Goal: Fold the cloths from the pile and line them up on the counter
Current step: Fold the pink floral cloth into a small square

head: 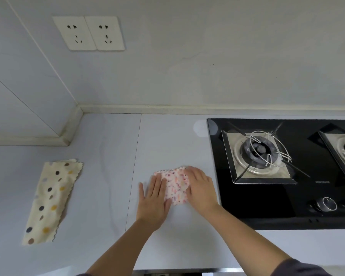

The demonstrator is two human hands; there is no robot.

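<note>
A small pink cloth with coloured speckles (pixel 175 185) lies folded on the pale counter (pixel 100 148), just left of the hob. My left hand (pixel 153 200) rests flat on the cloth's left edge, fingers straight. My right hand (pixel 200 186) lies flat over its right side, fingers straight and covering that edge. A cream cloth with large brown, grey and yellow dots (pixel 51 200) lies folded into a long strip at the counter's left, apart from both hands.
A black glass gas hob (pixel 267 206) with metal burners and knobs fills the right side, close to my right hand. The wall with two sockets (pixel 89 32) rises behind. The counter's front edge runs along the bottom.
</note>
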